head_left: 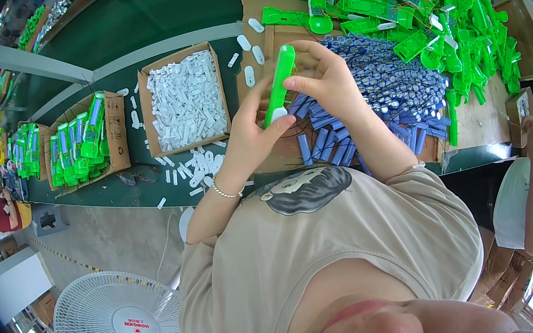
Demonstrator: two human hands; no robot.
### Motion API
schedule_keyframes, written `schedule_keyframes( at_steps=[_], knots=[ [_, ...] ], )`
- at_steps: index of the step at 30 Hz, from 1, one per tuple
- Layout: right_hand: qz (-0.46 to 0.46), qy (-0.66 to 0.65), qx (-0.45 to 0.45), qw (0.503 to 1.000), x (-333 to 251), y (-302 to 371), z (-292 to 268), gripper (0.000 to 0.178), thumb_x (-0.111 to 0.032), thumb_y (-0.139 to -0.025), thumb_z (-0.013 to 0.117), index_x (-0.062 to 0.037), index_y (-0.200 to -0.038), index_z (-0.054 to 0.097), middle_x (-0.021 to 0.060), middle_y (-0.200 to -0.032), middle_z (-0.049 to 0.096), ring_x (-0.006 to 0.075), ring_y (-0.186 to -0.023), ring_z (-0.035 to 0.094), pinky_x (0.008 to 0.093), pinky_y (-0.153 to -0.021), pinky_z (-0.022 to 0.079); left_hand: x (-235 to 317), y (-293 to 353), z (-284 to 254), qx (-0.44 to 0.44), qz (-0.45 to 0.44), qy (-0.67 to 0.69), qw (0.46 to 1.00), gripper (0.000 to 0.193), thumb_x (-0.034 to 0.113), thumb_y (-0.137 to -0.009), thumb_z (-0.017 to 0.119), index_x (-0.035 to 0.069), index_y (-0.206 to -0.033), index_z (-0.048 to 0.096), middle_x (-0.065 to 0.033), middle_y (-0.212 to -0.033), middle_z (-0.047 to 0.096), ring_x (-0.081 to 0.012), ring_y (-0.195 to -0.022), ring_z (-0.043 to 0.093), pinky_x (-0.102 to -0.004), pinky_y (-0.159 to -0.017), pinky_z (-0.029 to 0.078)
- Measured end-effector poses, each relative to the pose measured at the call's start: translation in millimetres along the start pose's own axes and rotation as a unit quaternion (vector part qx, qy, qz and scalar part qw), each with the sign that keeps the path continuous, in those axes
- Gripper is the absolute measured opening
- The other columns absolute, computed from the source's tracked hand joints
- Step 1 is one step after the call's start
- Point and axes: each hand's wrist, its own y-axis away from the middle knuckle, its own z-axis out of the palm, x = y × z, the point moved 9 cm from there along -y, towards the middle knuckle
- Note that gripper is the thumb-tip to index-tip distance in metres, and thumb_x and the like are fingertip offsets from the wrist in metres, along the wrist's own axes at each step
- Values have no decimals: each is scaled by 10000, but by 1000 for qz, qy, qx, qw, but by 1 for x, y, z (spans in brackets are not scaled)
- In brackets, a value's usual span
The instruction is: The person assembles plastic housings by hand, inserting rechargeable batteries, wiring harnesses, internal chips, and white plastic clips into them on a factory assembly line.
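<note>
Green case [280, 84] gripped by left hand [253, 122] near its lower end, right hand [330, 80] higher up, long axis steep, far end leaning right, beside blue tubes [379, 77].

Arms bent, left forearm [216, 196] and right forearm [376, 132] both angled inward ahead of the torso. Bare left hand [253, 122] sits nearer the body, gripping, fingers curled, left thumb [279, 128] pointing right. Bare right hand [330, 80] slightly higher, also gripping, right thumb [304, 85] pointing left; hands close together.
</note>
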Motion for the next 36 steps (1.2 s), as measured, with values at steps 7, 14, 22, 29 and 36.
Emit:
schedule_keyframes(
  at_steps=[7, 14, 22, 29, 36],
  knots=[
    [-43, 264, 46, 962, 3, 5, -2, 150, -91, -774, 717, 34, -846, 674, 72, -840, 623, 121, -753, 587, 256, -672, 465, 9, 2, -6, 90, 120, -71, 986, 485, 166, -943, 517, -5, -1371, 362, -175, -1239, 529, -282, -1127, 536, -354, -957, 403],
    [-37, 242, 46, 968, 14, 16, 16, 100, -69, -781, 706, 14, -824, 671, 66, -742, 612, 133, -685, 561, 282, -602, 447, 9, 1, -14, 130, 110, -48, 984, 425, 145, -971, 405, -26, -1352, 330, -177, -1188, 537, -263, -1056, 548, -349, -910, 421],
    [-252, 443, 72, 858, -2, 39, 40, 85, -96, -719, 700, -76, -680, 627, 30, -630, 557, 229, -642, 520, 356, -618, 364, -5, 4, -13, 141, 100, 58, 983, 466, 130, -949, 474, -31, -1355, 313, -143, -1210, 502, -190, -1070, 495, -319, -949, 386],
    [-304, 490, 61, 815, -6, 43, 49, 90, -110, -704, 696, -87, -663, 619, 22, -622, 540, 210, -626, 503, 342, -606, 345, -12, 2, -16, 141, 97, 76, 982, 441, 98, -943, 478, -27, -1341, 333, -120, -1182, 506, -176, -1058, 494, -307, -950, 382],
    [-166, 433, 0, 886, -11, 8, 14, 187, -189, -756, 703, -21, -835, 679, 129, -773, 639, 315, -700, 619, 396, -636, 501, -23, 1, -19, 137, 45, 172, 975, 317, 92, -950, 462, 12, -1251, 401, -99, -1030, 556, -159, -864, 587, -299, -768, 494]
  ],
)
